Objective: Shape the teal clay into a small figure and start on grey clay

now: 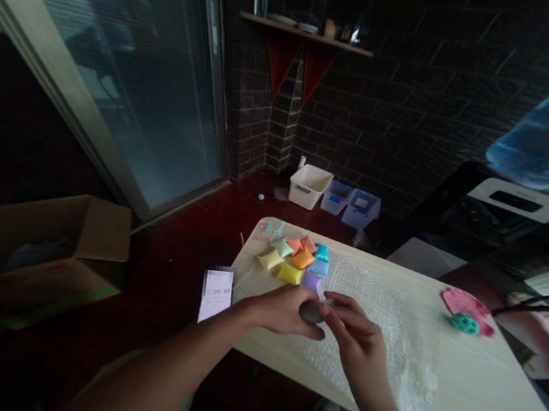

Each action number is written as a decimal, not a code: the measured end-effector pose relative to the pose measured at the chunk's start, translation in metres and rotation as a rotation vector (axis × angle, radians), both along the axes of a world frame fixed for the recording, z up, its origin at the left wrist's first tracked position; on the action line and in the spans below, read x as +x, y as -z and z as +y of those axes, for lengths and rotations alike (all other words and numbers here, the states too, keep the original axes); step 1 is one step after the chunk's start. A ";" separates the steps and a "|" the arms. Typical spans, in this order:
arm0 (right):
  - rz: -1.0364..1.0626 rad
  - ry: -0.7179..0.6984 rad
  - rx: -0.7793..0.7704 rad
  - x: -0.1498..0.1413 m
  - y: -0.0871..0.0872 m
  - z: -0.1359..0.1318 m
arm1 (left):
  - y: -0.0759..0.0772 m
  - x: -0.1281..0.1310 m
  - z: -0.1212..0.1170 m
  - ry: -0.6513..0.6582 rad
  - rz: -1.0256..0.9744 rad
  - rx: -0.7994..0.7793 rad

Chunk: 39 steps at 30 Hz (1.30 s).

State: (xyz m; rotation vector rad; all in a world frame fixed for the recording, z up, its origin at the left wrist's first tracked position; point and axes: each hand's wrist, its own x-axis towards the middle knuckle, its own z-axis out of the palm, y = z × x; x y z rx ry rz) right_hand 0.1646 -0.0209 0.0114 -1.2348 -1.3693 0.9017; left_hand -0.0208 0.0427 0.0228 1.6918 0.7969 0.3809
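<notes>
Between my two hands, over the front part of the table, is a smooth grey rounded lump (311, 312). My left hand (286, 310) curves around it from the left, thumb below and fingers above. From the right, my right hand (357, 328) pinches at the lump's edge with thumb and fingertips. Whether a small piece is in that pinch is too blurred to tell. Just beyond my left hand lie several pillow-shaped packets in different colours, among them a lilac packet (311, 282), a yellow packet (290, 273) and an orange packet (303, 257).
Bubble wrap (381, 308) covers the middle of the pale wooden table (471, 383). A lit phone (217, 294) is at the table's left edge. Pink and teal pieces (466, 314) lie at the right. Beyond are floor bins (309, 188), a cardboard box (105, 230) and a water dispenser (520, 199).
</notes>
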 end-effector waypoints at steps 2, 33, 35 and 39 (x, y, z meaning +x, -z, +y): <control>0.212 0.031 -0.118 -0.002 0.006 0.002 | -0.001 0.005 -0.004 0.069 0.032 -0.096; -0.258 -0.162 0.023 -0.009 0.040 0.018 | 0.030 -0.020 0.014 -0.092 0.461 0.172; -0.210 -0.188 0.055 -0.009 0.042 0.016 | 0.030 -0.024 0.018 0.014 0.399 0.035; -0.096 -0.214 0.009 -0.008 0.043 0.013 | 0.035 -0.024 0.027 0.262 0.217 -0.278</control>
